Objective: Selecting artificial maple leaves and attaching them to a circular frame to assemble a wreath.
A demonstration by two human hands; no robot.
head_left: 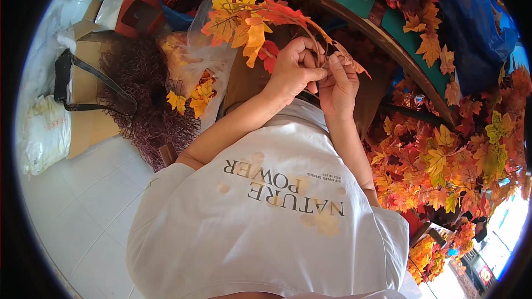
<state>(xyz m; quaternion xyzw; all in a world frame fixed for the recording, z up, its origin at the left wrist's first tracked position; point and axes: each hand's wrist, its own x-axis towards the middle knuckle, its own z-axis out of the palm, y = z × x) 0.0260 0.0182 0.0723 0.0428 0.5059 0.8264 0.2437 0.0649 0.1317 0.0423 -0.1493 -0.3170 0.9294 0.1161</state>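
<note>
Both my hands meet over my lap around the brown stem of an artificial maple leaf garland (256, 25). Curled fingers and a pressed thumb close my left hand (296, 69) on the stem. Beside it, almost touching, my right hand (339, 83) pinches at the same stem with thumb and forefinger. Yellow, orange and red leaves hang from the garland to the left of my hands. A reddish leaf (350, 60) sticks out past my right fingers. The exact spot between the fingertips is partly hidden.
A curved green table (413, 36) with a wooden rim arcs ahead. Heaped autumn leaf garlands (443, 158) fill the right side. At left lie a bundle of dark curly stems (141, 86), a cardboard box (88, 116), a black strap (62, 80) and a red stool (138, 11).
</note>
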